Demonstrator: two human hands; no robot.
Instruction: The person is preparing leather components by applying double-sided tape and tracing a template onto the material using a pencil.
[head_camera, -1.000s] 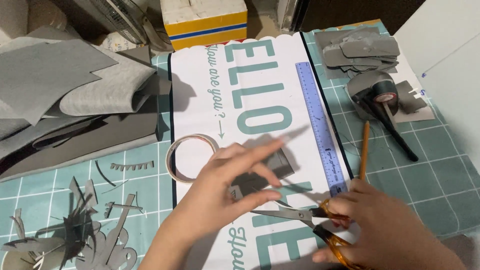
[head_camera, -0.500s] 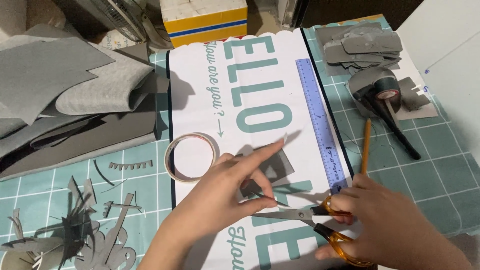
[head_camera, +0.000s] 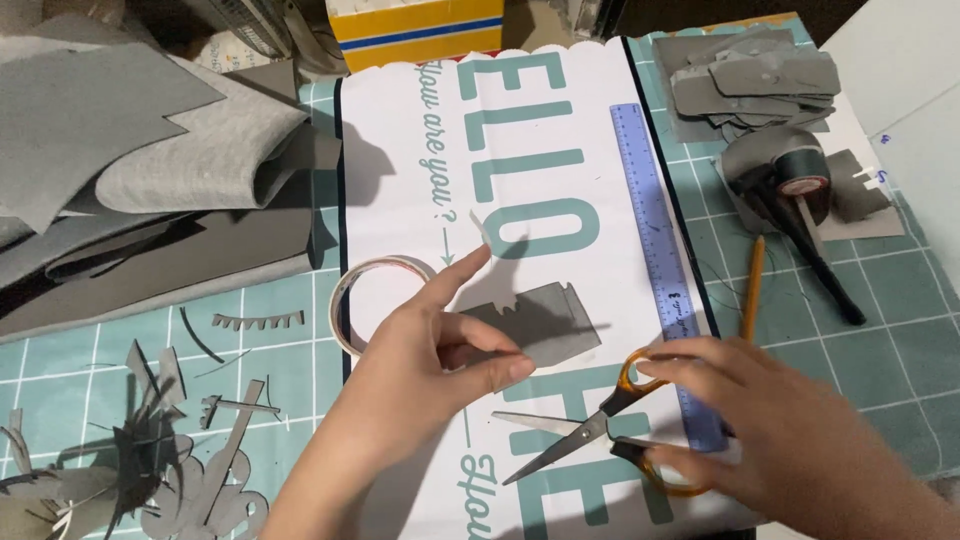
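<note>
My left hand (head_camera: 425, 355) hovers over a white printed sheet (head_camera: 400, 130). Its index finger points up with a small pale piece of tape (head_camera: 484, 231) stuck at the tip, while the thumb and other fingers pinch together. Just right of it, a grey cut-out piece (head_camera: 540, 322) lies flat on the sheet. My right hand (head_camera: 790, 435) grips the orange handles of a pair of scissors (head_camera: 590, 435). The blades are apart, lie low on the sheet and point left.
A roll of tape (head_camera: 345, 300) sits left of my left hand. A blue ruler (head_camera: 655, 250), a pencil (head_camera: 752, 290), a black pen (head_camera: 825, 285) and a dark roll (head_camera: 790, 170) lie to the right. Grey sheets (head_camera: 150, 160), grey scraps (head_camera: 150, 470) and a yellow box (head_camera: 420, 25) surround the green cutting mat (head_camera: 880, 310).
My left hand has lifted off the grey piece, which now lies uncovered on the sheet. A bit of tape rides on the raised index finger. The scissors stay low in my right hand.
</note>
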